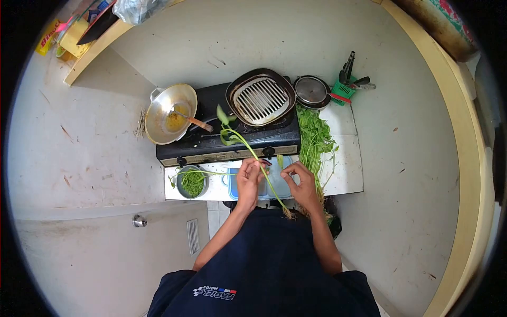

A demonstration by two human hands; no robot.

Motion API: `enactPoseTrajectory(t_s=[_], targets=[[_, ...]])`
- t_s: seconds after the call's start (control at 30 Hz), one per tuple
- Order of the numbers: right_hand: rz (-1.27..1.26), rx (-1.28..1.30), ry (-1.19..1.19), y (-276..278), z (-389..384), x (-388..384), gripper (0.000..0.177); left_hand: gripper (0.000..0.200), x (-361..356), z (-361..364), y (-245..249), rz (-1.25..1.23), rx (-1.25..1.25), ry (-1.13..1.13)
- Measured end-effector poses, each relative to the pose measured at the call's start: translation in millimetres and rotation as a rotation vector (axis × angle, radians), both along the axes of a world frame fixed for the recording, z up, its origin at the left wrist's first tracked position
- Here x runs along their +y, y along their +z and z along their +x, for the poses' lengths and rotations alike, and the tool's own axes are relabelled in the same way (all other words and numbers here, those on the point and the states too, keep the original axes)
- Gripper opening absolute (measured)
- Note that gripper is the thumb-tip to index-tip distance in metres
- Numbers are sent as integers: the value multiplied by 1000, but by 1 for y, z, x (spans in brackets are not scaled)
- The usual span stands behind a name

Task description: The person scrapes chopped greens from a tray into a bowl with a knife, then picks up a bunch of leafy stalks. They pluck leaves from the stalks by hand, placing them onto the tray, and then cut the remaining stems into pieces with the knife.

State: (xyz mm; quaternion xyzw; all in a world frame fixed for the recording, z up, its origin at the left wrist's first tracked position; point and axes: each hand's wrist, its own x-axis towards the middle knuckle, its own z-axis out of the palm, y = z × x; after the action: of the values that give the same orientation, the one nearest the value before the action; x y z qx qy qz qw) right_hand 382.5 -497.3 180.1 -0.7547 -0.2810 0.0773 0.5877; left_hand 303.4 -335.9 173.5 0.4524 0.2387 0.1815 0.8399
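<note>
My left hand [249,177] is closed round a long green leafy stalk [240,136], which looks like water spinach. Its leaves point up toward the stove, and its roots hang near my shirt. A small dark red object shows at the left fingertips; I cannot make out what it is. My right hand [300,182] is beside the stalk, its thumb and fingers pinched on a small green leaf [280,161]. Below both hands lies a blue tray [232,185], partly hidden. To the left, a grey bowl [181,191] holds small green pieces, with a thin stem lying across its rim.
A bundle of leafy greens [315,137] lies on the white counter [348,174] at right. On the black stove [211,150] sit a wok [153,119] with a spatula and a square grill pan [262,101]. A green basket [341,92] of utensils stands by a round pan [310,91].
</note>
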Motion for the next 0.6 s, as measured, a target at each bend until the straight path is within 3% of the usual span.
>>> enactPoseTrajectory(t_s=[0.23, 0.3, 0.6], targets=[[-153, 200, -240, -143, 5, -35, 13, 24, 18, -4, -1, 152, -3, 45], [-215, 237, -217, -189, 5, -41, 11, 27, 22, -6, 0, 173, -16, 28], [-601, 87, -158, -204, 20, -8, 20, 22, 24, 0, 2, 268, -23, 70]])
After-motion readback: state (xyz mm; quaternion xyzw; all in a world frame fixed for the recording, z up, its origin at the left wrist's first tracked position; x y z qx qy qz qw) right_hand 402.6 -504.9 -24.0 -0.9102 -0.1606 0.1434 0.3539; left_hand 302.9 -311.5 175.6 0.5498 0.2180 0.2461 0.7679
